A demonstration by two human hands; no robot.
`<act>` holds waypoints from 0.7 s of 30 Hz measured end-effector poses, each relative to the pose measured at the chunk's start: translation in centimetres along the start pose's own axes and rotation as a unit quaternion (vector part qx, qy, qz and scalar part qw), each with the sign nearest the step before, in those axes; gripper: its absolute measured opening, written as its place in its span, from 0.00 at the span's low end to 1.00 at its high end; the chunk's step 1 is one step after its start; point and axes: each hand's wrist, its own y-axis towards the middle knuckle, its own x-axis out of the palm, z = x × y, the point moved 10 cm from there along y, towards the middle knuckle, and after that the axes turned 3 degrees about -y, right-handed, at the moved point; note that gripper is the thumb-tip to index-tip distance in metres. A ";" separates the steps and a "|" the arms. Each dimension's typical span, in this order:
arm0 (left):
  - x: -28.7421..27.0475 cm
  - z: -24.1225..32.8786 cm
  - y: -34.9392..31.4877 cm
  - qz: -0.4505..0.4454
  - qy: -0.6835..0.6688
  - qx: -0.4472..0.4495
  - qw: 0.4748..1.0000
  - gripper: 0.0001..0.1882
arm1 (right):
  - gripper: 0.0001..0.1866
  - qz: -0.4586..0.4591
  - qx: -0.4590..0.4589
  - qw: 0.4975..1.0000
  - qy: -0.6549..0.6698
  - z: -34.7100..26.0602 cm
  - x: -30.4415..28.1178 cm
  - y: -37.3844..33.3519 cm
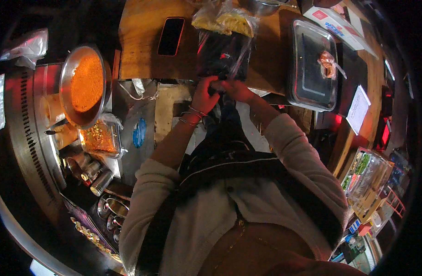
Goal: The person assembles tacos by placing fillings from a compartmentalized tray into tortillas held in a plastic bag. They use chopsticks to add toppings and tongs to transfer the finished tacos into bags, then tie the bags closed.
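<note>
At the near edge of the wooden table (142, 37), my left hand (204, 95) and my right hand (237, 91) come together, fingers closed. They pinch the near end of a dark, glossy plastic bag (224, 55) that lies on the tabletop. The exact fold between the fingertips is too dim to make out. At the bag's far end, clear plastic holding something yellow (227, 23) rests against it. Thin bracelets circle my left wrist.
A phone (171, 37) lies left of the bag. To the right stands a clear plastic tray (313, 92) with a small wrapped reddish item (327, 63). A metal bowl of orange crumbs (87, 80) and a clear tub of flakes (100, 137) stand at left. Papers (358, 109) hang at right.
</note>
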 end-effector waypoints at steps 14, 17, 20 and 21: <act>1.9 -1.2 0.3 -0.085 0.143 0.094 0.982 0.09 | 0.06 0.080 -0.169 0.916 -0.356 -4.7 -0.2 -1.6; 1.7 -1.1 0.6 -0.050 0.138 0.064 0.987 0.07 | 0.07 0.154 -0.070 0.927 -0.334 -3.4 -1.1 -1.6; 1.7 -2.4 1.1 -0.029 0.169 -0.024 0.985 0.08 | 0.08 0.272 -0.032 0.942 -0.193 -2.8 -2.6 -2.1; 1.9 -3.4 1.2 -0.037 0.159 -0.077 0.984 0.10 | 0.08 0.298 -0.043 0.916 -0.265 -3.4 -2.6 -2.3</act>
